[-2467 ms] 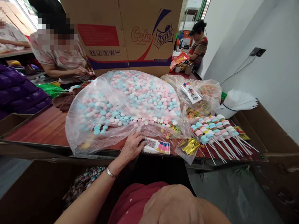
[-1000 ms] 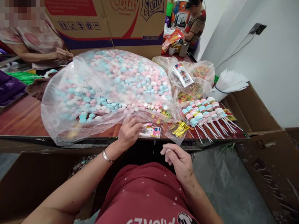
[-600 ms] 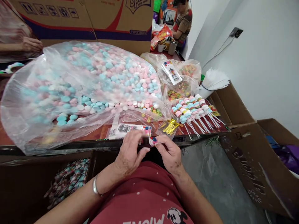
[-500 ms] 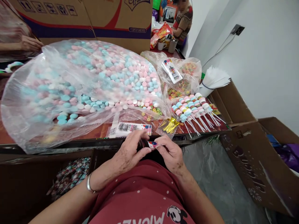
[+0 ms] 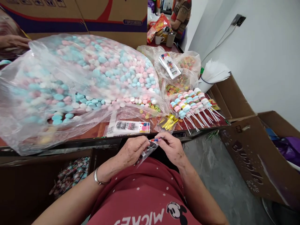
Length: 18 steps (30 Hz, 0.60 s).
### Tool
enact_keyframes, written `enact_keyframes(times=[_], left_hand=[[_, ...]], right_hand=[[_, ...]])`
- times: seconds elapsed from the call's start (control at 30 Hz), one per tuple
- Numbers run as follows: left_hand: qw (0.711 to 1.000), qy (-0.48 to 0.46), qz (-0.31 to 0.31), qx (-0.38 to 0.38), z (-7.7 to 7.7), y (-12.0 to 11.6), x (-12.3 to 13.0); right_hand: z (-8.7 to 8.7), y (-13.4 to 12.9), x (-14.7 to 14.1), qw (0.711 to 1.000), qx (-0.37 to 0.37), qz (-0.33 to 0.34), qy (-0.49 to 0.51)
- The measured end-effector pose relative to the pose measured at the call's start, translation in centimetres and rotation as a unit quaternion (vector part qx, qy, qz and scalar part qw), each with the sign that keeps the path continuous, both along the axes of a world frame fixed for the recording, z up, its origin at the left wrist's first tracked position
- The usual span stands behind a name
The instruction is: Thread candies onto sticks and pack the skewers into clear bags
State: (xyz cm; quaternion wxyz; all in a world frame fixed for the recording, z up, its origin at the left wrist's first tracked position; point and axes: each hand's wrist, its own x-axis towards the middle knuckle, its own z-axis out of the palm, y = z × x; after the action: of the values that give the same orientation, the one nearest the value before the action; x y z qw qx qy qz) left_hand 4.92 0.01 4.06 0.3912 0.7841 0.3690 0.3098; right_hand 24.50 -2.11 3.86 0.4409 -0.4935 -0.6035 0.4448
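Note:
Close to my body, just off the table's front edge, my left hand (image 5: pixel 131 150) and my right hand (image 5: pixel 172 148) pinch a small clear plastic bag (image 5: pixel 148 152) with a colourful printed end. The fingers of my left hand are closed on its left side. My right thumb and fingers grip the printed end. Beyond them on the table lies a stack of printed bags (image 5: pixel 131 127). Gold twist ties (image 5: pixel 169 121) rest on clear plastic to its right. Marshmallow skewers (image 5: pixel 191 103) in pink, blue and white lie further right, their white sticks pointing towards me.
A big clear bag of marshmallows (image 5: pixel 103 72) covers much of the table (image 5: pixel 93 132). Behind the skewers are a cup of white sticks (image 5: pixel 207 82) and another card stack (image 5: pixel 170 65). Cardboard boxes (image 5: pixel 243 150) stand at right. Wrapped sweets (image 5: pixel 72 175) fill a box below. Two other people are partly visible.
The small bag now shows stretched out between my hands, clear part downward. My left fingers have closed on it. The view has shifted slightly.

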Motion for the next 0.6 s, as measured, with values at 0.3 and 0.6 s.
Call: enact_keyframes(times=[0.3, 0.6], left_hand=[[0.981, -0.08, 0.069, -0.164, -0.9, -0.6, 0.6], [0.998, -0.035, 0.047, 0.01, -1.3, -0.9, 0.6]], right_hand=[[0.4, -0.5, 0.1, 0.987, 0.098, -0.044, -0.117], [0.7, -0.6, 1.5, 0.978, 0.148, -0.038, -0.142]])
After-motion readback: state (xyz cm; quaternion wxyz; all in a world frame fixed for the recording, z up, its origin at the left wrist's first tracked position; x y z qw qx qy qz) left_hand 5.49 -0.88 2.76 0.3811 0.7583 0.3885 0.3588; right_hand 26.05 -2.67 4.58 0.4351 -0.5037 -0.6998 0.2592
